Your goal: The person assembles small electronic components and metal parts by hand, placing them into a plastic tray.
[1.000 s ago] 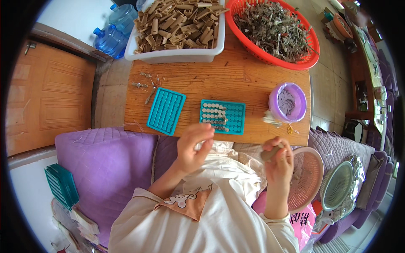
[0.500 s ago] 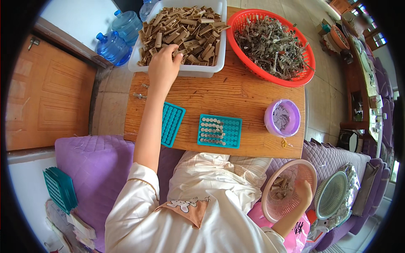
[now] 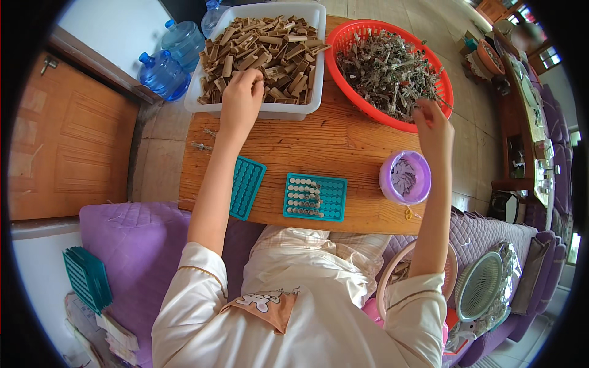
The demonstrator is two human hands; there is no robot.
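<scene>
Left of centre, the left forearm (image 3: 215,187) partly hides a teal tray (image 3: 248,186); at upper right, anything between the right fingers (image 3: 431,110) is too small to tell.

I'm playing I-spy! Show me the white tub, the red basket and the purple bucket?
White tub (image 3: 288,111): head view, on its front wall.
Red basket (image 3: 341,80): head view, on its left rim.
Purple bucket (image 3: 386,185): head view, on its left wall.
</scene>
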